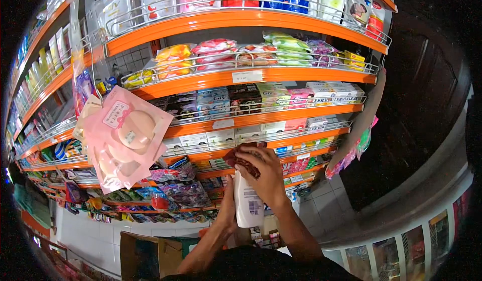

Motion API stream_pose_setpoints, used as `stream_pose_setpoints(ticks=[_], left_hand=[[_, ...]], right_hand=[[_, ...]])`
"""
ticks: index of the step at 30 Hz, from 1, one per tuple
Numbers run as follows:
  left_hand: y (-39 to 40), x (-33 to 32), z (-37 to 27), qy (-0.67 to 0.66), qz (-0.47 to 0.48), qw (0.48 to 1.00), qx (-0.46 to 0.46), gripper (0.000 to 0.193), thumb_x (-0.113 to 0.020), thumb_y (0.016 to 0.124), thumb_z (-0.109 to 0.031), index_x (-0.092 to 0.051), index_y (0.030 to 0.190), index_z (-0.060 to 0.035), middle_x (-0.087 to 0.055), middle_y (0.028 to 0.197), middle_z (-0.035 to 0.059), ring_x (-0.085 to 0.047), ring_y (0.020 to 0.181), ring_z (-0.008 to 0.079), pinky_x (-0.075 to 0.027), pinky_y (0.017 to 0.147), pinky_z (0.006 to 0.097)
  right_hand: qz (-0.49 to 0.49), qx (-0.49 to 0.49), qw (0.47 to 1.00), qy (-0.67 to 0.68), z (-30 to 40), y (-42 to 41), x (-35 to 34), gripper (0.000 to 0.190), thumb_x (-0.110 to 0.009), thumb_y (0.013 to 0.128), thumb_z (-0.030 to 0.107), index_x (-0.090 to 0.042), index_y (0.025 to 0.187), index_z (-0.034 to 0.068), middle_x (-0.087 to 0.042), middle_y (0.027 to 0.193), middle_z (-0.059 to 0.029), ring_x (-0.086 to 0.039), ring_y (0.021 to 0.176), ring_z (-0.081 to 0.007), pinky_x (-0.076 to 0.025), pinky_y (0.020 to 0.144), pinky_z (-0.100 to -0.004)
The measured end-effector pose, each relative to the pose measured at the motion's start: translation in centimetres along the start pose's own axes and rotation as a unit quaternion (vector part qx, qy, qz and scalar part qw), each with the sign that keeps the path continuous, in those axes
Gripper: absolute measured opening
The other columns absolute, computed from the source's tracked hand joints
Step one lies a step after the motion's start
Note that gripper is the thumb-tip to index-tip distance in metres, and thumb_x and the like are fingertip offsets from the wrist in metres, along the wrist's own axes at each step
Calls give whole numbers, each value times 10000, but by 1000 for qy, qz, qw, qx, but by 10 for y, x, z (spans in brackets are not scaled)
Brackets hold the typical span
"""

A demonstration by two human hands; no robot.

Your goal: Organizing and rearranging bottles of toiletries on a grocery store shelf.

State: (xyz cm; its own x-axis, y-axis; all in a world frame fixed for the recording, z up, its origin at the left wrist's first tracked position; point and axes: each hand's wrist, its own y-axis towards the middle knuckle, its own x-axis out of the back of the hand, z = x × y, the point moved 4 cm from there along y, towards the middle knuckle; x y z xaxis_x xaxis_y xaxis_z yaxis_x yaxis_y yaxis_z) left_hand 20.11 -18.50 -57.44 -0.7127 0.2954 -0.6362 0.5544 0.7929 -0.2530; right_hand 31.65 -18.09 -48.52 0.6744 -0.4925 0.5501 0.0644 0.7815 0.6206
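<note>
In front of my body, a white plastic bottle (248, 207) with small print on its back stands nearly upright between my hands. My left hand (226, 202) grips it along its left side, the thumb pointing up and the other fingers hidden behind. Bunched in my right hand (265, 172) is a dark red cloth (244, 158), held over the bottle's top. The cloth and fingers hide the cap. Behind the bottle rise shelves with orange front edges (241, 78) and wire rails, filled with soap boxes (212, 102) and pouches.
Pink packs of cosmetic sponges (128, 134) hang from a hook at left, jutting out from the shelves. An open cardboard box (169, 256) stands on the white tiled floor (101, 236) below. Colourful packets (356, 151) hang at the shelf's right end, near a dark doorway (410, 104).
</note>
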Motion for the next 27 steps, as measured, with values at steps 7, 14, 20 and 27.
stream_pose_setpoints(ticks=[7,14,20,27], left_hand=[[20,31,-1,-243,161,956,-21,714,-375,971,-609,-435,1398,-40,-576,1257,156,-593,1110,291,-512,943,438],[-11,2,-7,-172,22,984,-46,665,-397,983,-571,-392,1405,-57,-571,1221,119,-611,1093,246,-526,904,435],[-19,9,-3,136,-63,985,-89,619,-418,996,-531,-405,1377,-43,-596,1172,130,-643,993,223,-556,827,366],[-2,21,-26,-43,53,991,-114,828,-339,909,-719,-389,1418,-68,-578,1254,145,-597,1127,278,-527,936,413]], right_hand=[[69,120,990,1,38,-69,-10,381,-727,809,280,-683,1162,144,-624,1222,-27,-532,1145,-267,-414,993,-432],[4,111,993,-33,21,-19,-9,332,-784,755,174,-721,1077,127,-657,1158,-14,-564,1074,-259,-460,932,-404],[-25,11,997,72,8,4,0,386,-775,772,155,-704,1151,134,-642,1219,-67,-558,1152,-279,-466,975,-412],[39,90,995,13,36,-73,3,441,-805,728,186,-711,1158,166,-628,1254,-25,-545,1114,-262,-461,980,-405]])
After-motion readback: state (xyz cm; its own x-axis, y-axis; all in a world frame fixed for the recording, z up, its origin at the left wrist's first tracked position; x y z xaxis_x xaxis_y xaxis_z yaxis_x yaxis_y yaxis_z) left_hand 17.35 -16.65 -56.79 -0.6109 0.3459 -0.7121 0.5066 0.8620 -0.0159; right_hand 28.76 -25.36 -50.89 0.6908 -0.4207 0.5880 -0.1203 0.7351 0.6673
